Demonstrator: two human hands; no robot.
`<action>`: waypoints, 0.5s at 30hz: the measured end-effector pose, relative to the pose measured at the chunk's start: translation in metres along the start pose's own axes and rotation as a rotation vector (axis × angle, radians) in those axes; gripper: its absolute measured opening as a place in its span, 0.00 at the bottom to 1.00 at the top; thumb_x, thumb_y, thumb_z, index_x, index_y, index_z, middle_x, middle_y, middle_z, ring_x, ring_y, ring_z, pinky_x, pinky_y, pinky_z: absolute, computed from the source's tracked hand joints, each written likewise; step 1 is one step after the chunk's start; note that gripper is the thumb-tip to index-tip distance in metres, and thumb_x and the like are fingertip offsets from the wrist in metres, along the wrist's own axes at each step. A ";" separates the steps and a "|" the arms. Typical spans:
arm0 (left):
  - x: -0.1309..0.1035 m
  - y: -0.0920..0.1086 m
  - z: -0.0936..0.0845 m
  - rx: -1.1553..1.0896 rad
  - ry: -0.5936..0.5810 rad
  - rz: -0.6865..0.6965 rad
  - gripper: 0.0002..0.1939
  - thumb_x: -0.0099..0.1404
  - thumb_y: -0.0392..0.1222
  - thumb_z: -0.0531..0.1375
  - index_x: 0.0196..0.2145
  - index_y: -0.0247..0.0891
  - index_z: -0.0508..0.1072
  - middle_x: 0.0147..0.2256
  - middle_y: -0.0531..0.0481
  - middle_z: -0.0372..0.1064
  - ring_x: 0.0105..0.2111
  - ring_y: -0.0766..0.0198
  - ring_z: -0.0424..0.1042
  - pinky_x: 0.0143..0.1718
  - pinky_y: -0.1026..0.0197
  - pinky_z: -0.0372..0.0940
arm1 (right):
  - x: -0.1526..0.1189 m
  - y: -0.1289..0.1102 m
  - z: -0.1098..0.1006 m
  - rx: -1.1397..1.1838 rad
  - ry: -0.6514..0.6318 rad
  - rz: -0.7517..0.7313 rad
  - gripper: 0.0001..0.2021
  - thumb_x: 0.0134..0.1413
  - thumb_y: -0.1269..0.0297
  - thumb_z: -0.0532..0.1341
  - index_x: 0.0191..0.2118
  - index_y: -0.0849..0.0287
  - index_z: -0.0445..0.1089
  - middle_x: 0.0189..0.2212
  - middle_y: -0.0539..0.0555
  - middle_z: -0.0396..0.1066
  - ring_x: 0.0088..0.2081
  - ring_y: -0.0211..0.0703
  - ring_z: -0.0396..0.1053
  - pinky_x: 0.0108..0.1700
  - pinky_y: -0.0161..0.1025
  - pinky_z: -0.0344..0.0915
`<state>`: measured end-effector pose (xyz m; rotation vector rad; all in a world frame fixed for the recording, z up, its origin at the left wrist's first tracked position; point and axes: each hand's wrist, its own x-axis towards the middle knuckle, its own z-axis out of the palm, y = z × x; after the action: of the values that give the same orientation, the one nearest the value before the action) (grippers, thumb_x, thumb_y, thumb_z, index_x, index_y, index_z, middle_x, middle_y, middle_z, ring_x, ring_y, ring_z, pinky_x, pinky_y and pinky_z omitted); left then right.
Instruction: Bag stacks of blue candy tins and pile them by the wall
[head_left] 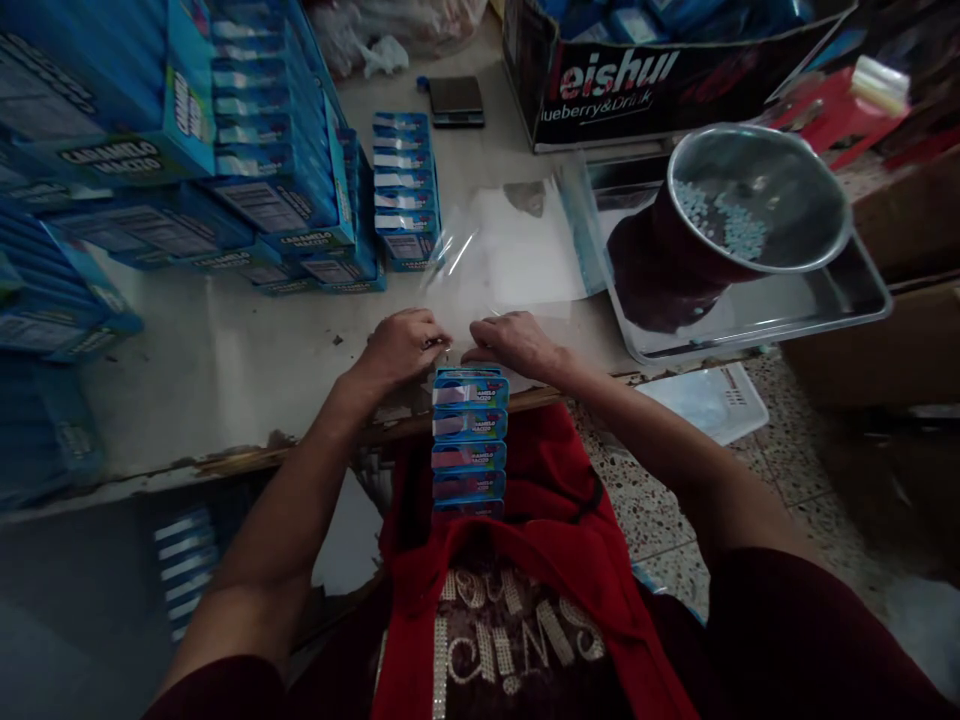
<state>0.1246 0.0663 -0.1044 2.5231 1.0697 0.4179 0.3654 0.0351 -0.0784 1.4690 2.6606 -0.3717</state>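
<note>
My left hand (405, 345) is closed in a pinch at the near edge of a clear plastic film (459, 255) on the table. Facing it across a small gap, my right hand (517, 342) is closed too, its thumb and fingertips at the same film. What lies between the fingertips is small and hard to see. Just below both hands, a row of blue candy packs (470, 425) runs from the table edge toward my red apron (525, 550). Under the film lies a white sheet (525, 245).
Stacked blue candy boxes (277, 180) fill the left, with a shorter row of packs (405, 190) beside them. A metal bowl of pale blue candies (757, 200) stands over a clear tray (795, 315) at right. Behind are a black carton (600, 90), tape dispenser (847, 105) and dark wallet-like object (456, 100).
</note>
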 end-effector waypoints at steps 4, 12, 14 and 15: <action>-0.007 0.009 0.005 0.028 0.059 -0.053 0.08 0.69 0.37 0.64 0.37 0.39 0.86 0.37 0.44 0.81 0.41 0.54 0.78 0.43 0.54 0.67 | -0.018 0.000 0.006 -0.021 0.056 0.029 0.17 0.80 0.55 0.56 0.48 0.60 0.77 0.43 0.59 0.83 0.40 0.46 0.75 0.37 0.42 0.50; -0.014 0.017 -0.001 0.067 0.045 -0.039 0.07 0.71 0.39 0.64 0.38 0.40 0.84 0.38 0.45 0.82 0.40 0.54 0.78 0.41 0.54 0.67 | -0.048 -0.020 -0.009 0.001 -0.056 0.151 0.12 0.71 0.75 0.57 0.50 0.60 0.78 0.46 0.62 0.82 0.44 0.50 0.77 0.36 0.43 0.52; -0.020 0.021 -0.006 0.147 0.047 -0.021 0.08 0.72 0.39 0.63 0.36 0.40 0.83 0.37 0.44 0.80 0.39 0.53 0.77 0.40 0.54 0.66 | -0.048 -0.025 -0.013 0.072 -0.115 0.227 0.12 0.70 0.73 0.58 0.50 0.60 0.79 0.45 0.62 0.83 0.41 0.49 0.77 0.35 0.43 0.52; -0.024 0.024 -0.007 0.182 0.058 -0.028 0.09 0.73 0.38 0.62 0.36 0.40 0.82 0.36 0.44 0.80 0.40 0.52 0.77 0.39 0.54 0.65 | -0.048 -0.027 -0.015 0.113 -0.135 0.261 0.12 0.70 0.72 0.58 0.50 0.60 0.79 0.44 0.61 0.84 0.40 0.49 0.77 0.35 0.43 0.52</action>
<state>0.1204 0.0348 -0.0902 2.6644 1.2137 0.4047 0.3693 -0.0140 -0.0502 1.7285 2.3412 -0.5831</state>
